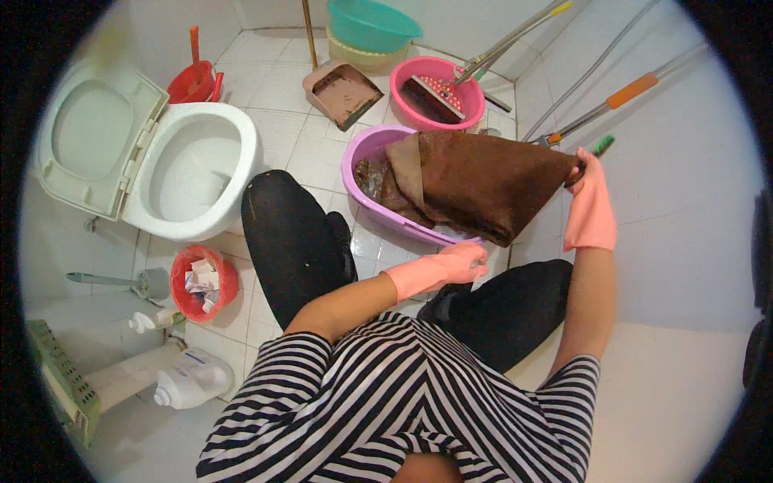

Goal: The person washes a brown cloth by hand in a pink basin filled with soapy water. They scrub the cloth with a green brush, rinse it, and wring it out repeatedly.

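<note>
A brown mat (491,177) with a beige underside hangs partly out of an oval purple tub (351,173). Its lower folds lie wet inside the tub. My right hand (593,205), in a pink rubber glove, pinches the mat's right corner and holds it raised above the tub's right end. Just beside the tub's near rim is my left hand (457,264), also gloved in pink. Its fingers are curled in; whether anything is inside them is hidden.
Behind the tub stands a pink basin (398,101) with a mop head in it. A dustpan (342,92) and stacked basins (374,24) are farther back. On the left are a toilet (233,201), a red waste bin (219,310) and a white bottle (197,378). An orange-gripped pole (632,91) leans at the right wall.
</note>
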Available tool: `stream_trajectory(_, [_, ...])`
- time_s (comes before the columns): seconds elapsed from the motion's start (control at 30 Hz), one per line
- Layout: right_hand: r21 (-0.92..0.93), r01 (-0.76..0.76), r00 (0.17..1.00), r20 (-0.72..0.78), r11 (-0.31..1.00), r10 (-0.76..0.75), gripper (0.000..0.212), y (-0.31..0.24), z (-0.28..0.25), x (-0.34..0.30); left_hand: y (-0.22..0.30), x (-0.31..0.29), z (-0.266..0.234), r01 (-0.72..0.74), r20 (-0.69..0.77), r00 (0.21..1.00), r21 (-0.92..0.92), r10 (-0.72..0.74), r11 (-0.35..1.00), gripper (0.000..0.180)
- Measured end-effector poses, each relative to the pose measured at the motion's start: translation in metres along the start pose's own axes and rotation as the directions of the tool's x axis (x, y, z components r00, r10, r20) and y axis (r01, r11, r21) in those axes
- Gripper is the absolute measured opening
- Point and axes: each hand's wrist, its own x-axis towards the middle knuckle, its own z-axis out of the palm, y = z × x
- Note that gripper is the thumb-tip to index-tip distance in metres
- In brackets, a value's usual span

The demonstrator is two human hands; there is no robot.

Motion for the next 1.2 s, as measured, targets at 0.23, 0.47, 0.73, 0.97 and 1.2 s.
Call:
stream_trajectory(0.23, [0.2, -0.262, 0.957, 0.179, 0.944, 0.228, 0.027, 0.018, -0.062, 0.033, -0.057, 0.016, -0.004, 0.527, -0.422, 0.575, -0.464, -0.701, 0.712, 0.028])
stream_trajectory(0.47, [0.207, -0.105, 0.988, 0.13, 0.973, 0.079, 0.027, 0.018, -0.038, -0.006, -0.044, 0.034, -0.066, 0.099, -0.225, 0.051, -0.968, -0.973, 0.229, 0.063])
stream_trajectory(0.73, [0.326, -0.024, 0.995, 0.104, 0.945, -0.01, 0.015, 0.008, -0.075, -0.007, -0.124, 0.09, -0.034, 0.621, 0.09, 0.141, -0.784, -0.986, 0.017, 0.041])
stream_trajectory(0.97, [0.296, 0.002, 0.999, -0.048, 0.955, 0.013, 0.015, 0.005, -0.157, 0.019, -0.046, 0.097, -0.12, 0.604, -0.021, 0.787, -0.175, -0.617, 0.777, 0.045])
stream_trajectory(1.2, [0.419, 0.069, 0.98, 0.14, 0.905, -0.14, 0.02, -0.003, -0.066, -0.005, -0.041, 0.074, -0.373, 0.168, -0.081, 0.764, -0.933, -0.64, 0.318, 0.057])
